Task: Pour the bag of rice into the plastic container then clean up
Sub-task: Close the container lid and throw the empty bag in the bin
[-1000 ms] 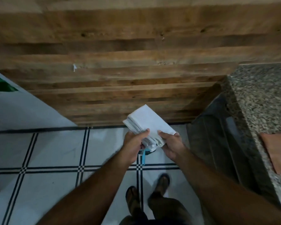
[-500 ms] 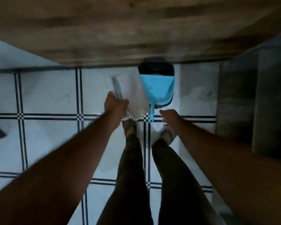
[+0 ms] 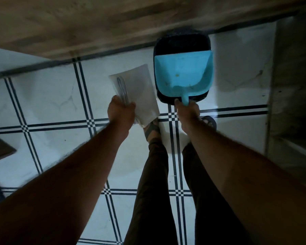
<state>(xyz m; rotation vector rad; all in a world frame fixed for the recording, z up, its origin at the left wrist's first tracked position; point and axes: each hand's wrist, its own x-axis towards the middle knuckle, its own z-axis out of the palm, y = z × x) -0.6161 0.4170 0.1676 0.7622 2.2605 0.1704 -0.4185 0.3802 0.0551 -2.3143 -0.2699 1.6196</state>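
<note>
Head view: clean-up step, judging by the emptied, folded rice bag (image 3: 136, 92) gripped in the left hand (image 3: 121, 112) above the tiled floor (image 3: 51, 96). Right hand (image 3: 187, 110) curls round the handle of a blue dustpan (image 3: 183, 73) lying on a dark bin (image 3: 181, 41). Next likely: lift dustpan clear, drop bag in.

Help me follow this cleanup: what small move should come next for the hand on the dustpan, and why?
Probably lift the blue dustpan by its handle. The right hand is at the handle, and the dustpan lies on top of a dark bin on the tiled floor. The left hand grips the folded white bag, so clearing the bin's opening would likely let the bag drop in.
</note>
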